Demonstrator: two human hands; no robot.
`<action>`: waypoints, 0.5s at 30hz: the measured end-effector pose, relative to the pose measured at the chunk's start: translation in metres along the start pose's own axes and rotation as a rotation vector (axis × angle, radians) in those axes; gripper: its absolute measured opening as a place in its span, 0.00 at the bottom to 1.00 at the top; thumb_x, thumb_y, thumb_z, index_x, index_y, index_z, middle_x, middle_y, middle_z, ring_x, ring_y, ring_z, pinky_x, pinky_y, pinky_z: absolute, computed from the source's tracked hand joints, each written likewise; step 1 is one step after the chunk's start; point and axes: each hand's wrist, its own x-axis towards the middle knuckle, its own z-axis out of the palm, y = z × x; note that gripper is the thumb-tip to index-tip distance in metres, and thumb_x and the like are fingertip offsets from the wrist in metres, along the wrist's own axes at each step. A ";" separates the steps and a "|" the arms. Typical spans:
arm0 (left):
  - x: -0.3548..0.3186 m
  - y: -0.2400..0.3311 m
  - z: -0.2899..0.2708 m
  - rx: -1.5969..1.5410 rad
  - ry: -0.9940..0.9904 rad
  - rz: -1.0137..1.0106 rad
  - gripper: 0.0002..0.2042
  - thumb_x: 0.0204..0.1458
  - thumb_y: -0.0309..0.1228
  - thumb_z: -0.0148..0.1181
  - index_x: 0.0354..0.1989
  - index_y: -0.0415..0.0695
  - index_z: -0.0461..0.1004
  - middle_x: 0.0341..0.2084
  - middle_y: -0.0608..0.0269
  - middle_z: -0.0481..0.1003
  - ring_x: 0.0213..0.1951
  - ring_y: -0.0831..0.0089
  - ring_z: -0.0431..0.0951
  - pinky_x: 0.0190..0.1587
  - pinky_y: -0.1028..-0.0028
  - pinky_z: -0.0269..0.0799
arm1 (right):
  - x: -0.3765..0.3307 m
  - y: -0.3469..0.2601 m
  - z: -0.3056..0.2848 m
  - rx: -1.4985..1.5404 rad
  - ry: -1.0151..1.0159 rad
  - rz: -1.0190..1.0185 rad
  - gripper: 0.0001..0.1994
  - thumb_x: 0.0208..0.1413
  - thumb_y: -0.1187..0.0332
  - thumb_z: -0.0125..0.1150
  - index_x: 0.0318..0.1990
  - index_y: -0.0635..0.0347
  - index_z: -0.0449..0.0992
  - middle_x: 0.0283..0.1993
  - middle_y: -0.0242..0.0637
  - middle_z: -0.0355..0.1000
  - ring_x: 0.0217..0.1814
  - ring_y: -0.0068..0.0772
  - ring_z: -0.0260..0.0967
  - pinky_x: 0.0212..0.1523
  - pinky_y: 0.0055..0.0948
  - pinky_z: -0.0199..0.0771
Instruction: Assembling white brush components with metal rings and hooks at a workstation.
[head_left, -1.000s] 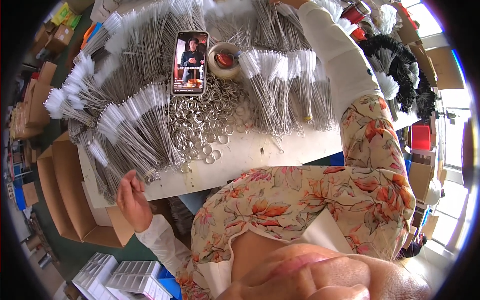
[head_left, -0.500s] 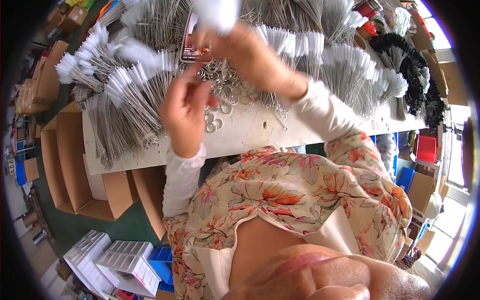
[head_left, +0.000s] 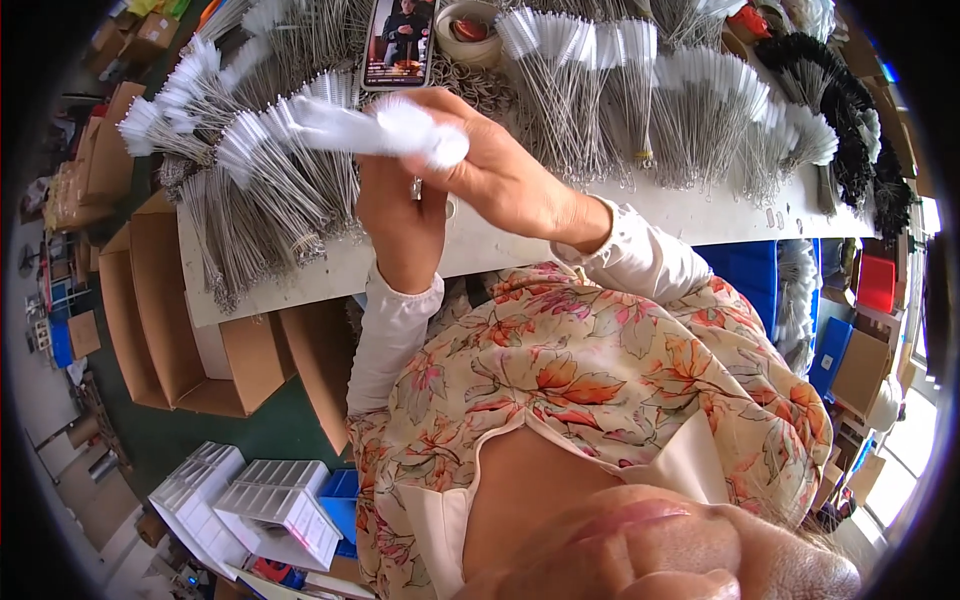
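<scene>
Close in front of me, my right hand (head_left: 510, 185) is closed on several tube brushes with white bristles (head_left: 345, 125). Their heads blur, some pointing left and some toward my view. Just below and left of it, my left hand (head_left: 405, 225) is raised with its fingers closed. A small piece of metal shows between its fingers, too little to name; the brushes hide the fingertips. Beyond the hands lies a pile of metal rings (head_left: 480, 88), partly covered. Bundles of white wire brushes rest at the left (head_left: 265, 175) and the right (head_left: 700, 115).
A phone (head_left: 400, 45) with a lit screen lies at the table's back, beside a tape roll (head_left: 468, 25). Black-bristled brushes (head_left: 840, 110) are at the far right. Open cardboard boxes (head_left: 190, 330) and white plastic bins (head_left: 275, 510) stand left below the white table (head_left: 500, 235).
My right hand has come down toward me with the brushes, uncovering the tape roll and more of the phone. My left hand has shifted right, and both hands now meet.
</scene>
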 end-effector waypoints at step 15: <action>-0.018 0.021 0.009 0.138 0.068 0.325 0.12 0.44 0.17 0.60 0.39 0.36 0.74 0.39 0.55 0.69 0.40 0.65 0.74 0.41 0.75 0.73 | -0.020 0.023 0.000 0.865 0.289 0.455 0.13 0.60 0.60 0.49 0.40 0.60 0.75 0.34 0.33 0.74 0.35 0.28 0.71 0.45 0.24 0.72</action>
